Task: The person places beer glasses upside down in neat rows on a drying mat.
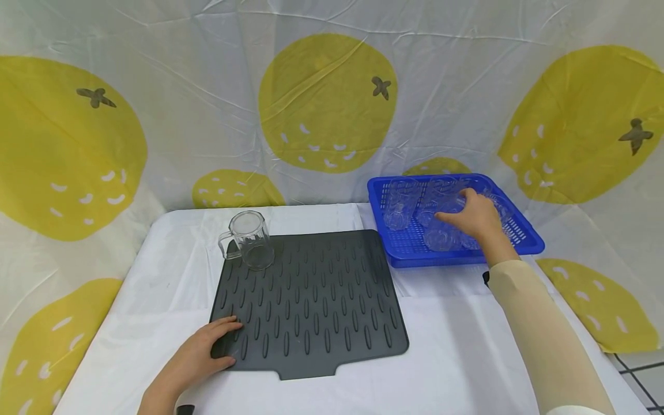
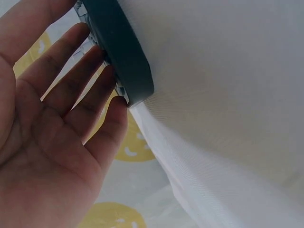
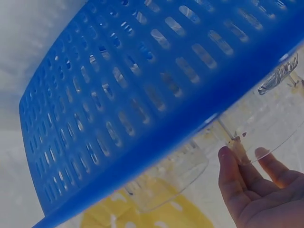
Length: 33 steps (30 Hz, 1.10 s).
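My left hand rests at the near left corner of a dark grey drying mat, fingertips and thumb at its edge. In the left wrist view its fingers are nearly straight along the mat's side. A clear glass mug stands on the mat's far left corner, handle to the left. My right hand is over the blue basket, thumb spread from the fingers. In the right wrist view its fingertips hold the rim of a glass mug.
Several more clear glasses lie or stand in the perforated basket, right behind the mat. A white cloth covers the table. Behind it hangs a pale curtain with yellow fruit prints. Floor tiles show at the lower right.
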Available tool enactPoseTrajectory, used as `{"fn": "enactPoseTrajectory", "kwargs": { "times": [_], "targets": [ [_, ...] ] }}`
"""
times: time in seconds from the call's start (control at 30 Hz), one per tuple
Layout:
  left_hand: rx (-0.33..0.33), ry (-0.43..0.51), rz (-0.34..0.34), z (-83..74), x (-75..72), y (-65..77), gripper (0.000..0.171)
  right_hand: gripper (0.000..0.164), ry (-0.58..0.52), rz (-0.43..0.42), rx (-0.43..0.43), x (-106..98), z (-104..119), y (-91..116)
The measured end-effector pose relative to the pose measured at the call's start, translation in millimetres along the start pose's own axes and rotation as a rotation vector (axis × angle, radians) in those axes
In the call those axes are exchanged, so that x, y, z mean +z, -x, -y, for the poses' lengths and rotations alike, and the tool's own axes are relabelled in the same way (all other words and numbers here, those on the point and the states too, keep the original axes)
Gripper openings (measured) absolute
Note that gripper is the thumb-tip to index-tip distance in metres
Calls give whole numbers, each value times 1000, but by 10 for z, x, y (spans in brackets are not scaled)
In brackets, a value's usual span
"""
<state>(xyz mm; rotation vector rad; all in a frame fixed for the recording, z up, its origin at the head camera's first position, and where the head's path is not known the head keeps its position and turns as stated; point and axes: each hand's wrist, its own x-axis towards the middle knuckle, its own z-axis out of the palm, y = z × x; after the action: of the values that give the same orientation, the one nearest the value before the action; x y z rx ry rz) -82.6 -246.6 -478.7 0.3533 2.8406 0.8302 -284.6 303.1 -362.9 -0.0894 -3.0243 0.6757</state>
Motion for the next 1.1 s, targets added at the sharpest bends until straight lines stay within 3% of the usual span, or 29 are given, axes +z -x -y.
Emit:
{"fn": "enactPoseTrajectory", "kwargs": {
  "times": [0.6,1.1],
  "targets": [
    [20,-1,-12,29,17,-7,59,109,-73,-136,-11,-162,319,199],
    [9,4,4,35,11,-12,60,100,-167,-237,-122,-296,736,479]
  ]
}}
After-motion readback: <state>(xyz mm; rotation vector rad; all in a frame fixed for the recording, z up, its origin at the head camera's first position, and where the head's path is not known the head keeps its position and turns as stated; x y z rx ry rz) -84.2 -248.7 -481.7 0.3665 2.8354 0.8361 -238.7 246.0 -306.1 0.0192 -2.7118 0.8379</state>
